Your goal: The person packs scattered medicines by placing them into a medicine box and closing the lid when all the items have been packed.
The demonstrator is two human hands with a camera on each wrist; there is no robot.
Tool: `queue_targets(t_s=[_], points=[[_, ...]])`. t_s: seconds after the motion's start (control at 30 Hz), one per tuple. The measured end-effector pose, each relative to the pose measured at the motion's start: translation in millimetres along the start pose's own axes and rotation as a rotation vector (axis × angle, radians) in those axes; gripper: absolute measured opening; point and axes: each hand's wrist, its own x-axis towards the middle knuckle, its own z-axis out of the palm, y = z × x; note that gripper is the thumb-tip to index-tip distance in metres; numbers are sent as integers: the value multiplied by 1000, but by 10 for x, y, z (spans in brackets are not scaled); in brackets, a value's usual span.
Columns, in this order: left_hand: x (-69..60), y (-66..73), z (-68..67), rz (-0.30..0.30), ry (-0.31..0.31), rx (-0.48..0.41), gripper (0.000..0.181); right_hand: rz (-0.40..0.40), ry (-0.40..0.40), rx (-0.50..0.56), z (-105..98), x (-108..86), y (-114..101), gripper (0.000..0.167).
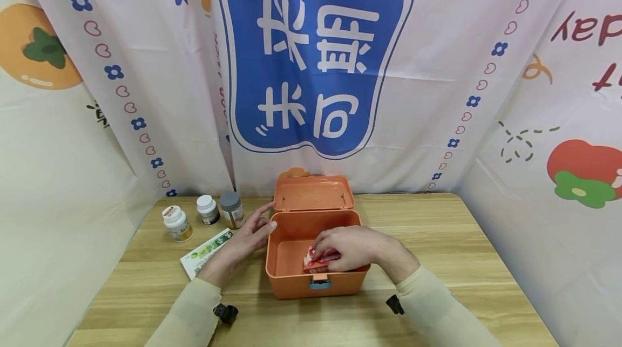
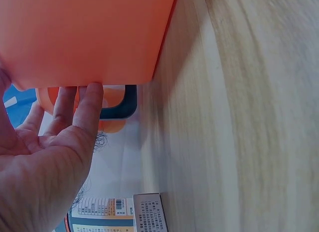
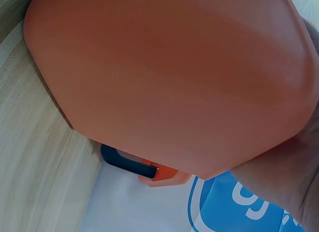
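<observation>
An orange lidded storage box (image 1: 291, 285) stands on the table with its lid (image 1: 313, 194) swung back. My right hand (image 1: 353, 247) reaches inside over the right rim and holds a red-and-white packet (image 1: 309, 264) near the box floor. Part of the packet is hidden by the fingers. My left hand (image 1: 248, 240) touches the box's left side, fingers extended. In the left wrist view its fingertips (image 2: 94, 90) meet the orange wall (image 2: 89, 37). The right wrist view shows mostly the box's outer wall (image 3: 164, 82), with part of the right hand (image 3: 284, 184) at the edge.
Left of the box stand two white bottles (image 1: 177, 224) (image 1: 208, 210) and a grey-capped bottle (image 1: 232, 211). A flat white-and-green carton (image 1: 204, 252) lies beside my left forearm. Printed curtains (image 1: 427, 66) hang behind the wooden table (image 1: 427, 239).
</observation>
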Motion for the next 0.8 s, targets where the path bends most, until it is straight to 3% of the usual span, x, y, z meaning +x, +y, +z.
queue_targets(t_s=[0.5,0.8], points=[[-5,10,-4,-1,-1,5,73,62,-112,70,-59,28,-5,31],[-8,12,2,-5,6,9,73,34,-118,61,-43,46,16,15]])
